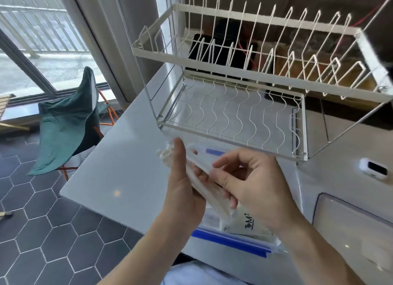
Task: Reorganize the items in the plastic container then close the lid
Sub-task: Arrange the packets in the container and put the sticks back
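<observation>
a two-tier white wire dish rack [234, 76] stood on the pale counter [119, 174] straight ahead of you, its lower tier hanging just beyond your hands and bare of dishes. to your right a small white device [373, 168] with a dark screen lay on the counter, well apart from the rack's foot. off the counter's left edge a green folding chair [70, 125] sat on the dark hexagon-tiled floor [42, 231], by the window.

the plastic container [234, 240] lay below your hands at the counter's near edge, its blue-trimmed rim showing. inside it a white packet [248, 223] with dark print was visible; the rest was hidden by your hands.

your left hand [182, 191] gripped a bundle of pale wrapped sticks [200, 182] above the container, thumb along the top, fingers curled beneath. your right hand [253, 182] touched the same bundle, its fingers curled onto it from the right.
</observation>
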